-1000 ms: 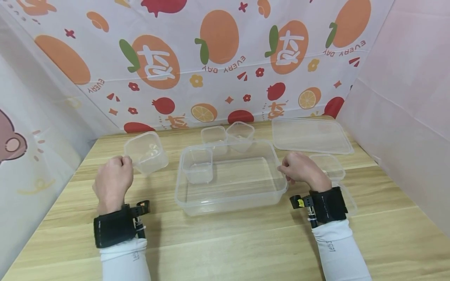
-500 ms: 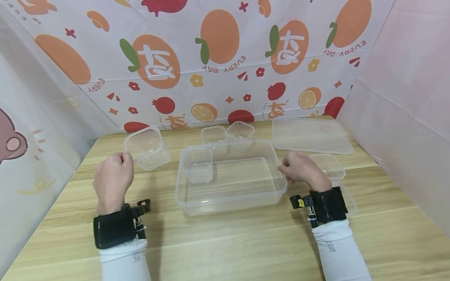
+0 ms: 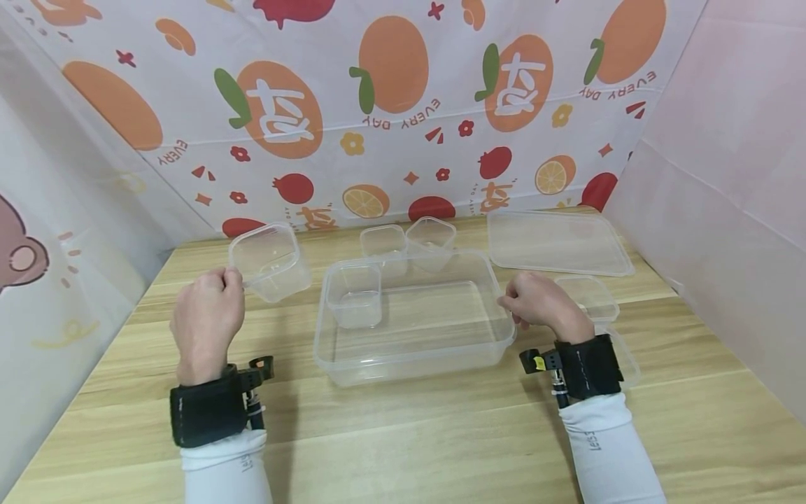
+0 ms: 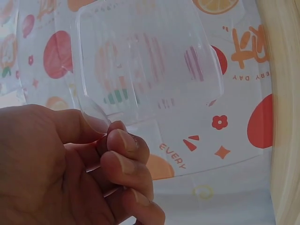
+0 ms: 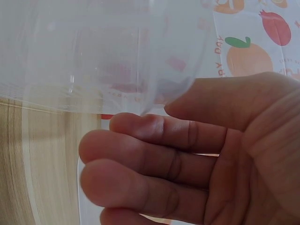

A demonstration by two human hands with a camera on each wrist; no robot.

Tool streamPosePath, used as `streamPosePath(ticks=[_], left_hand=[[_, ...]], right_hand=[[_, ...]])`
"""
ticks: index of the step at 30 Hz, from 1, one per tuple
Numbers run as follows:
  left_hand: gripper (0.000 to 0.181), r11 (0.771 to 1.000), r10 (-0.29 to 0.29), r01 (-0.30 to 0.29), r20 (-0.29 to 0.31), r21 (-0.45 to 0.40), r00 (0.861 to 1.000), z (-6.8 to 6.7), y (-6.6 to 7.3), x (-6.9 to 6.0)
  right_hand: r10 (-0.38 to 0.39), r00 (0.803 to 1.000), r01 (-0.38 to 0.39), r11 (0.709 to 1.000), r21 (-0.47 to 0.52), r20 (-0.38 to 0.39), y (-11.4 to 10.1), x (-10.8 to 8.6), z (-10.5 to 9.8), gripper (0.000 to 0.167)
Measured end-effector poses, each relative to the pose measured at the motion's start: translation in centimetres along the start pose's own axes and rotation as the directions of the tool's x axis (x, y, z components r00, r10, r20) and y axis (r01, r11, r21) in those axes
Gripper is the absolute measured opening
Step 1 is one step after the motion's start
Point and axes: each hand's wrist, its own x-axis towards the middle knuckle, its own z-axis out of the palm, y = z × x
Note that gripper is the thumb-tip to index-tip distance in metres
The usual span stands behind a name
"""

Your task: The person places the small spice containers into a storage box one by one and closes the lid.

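Observation:
My left hand [image 3: 209, 320] pinches the corner of a small clear plastic container [image 3: 273, 269] between thumb and fingers. It is raised and tilted over the table's left side; the left wrist view shows the container [image 4: 145, 61] above my curled fingers. My right hand [image 3: 543, 302] is at the right end of the large clear rectangular container [image 3: 415, 357], its thumb and index finger pinching the edge. In the right wrist view the container wall [image 5: 93, 51] lies against my thumb. One small container [image 3: 355, 308] stands inside the large one, at its left end.
Two more small containers [image 3: 384, 241] stand behind the large one. A large flat lid [image 3: 560, 241] lies at the back right. Small clear lids [image 3: 588, 297] lie partly behind my right hand and wrist. Fabric curtains [image 3: 390, 161] close off the wooden table's [image 3: 403, 448] back and sides.
My left hand has moved slightly up and to the right with the small container, which has tipped a little so its opening turns more upward. The right hand and large container have stayed still.

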Motion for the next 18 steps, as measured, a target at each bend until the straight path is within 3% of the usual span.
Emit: streamPosePath(ticks=[18], left_hand=[[0.050, 1.000, 0.016, -0.016, -0.011, 0.002, 1.000, -0.30, 0.82, -0.31]], right_hand=[[0.008, 1.000, -0.008, 1.000, 0.001, 0.003, 0.00, -0.05, 0.09, 0.040]])
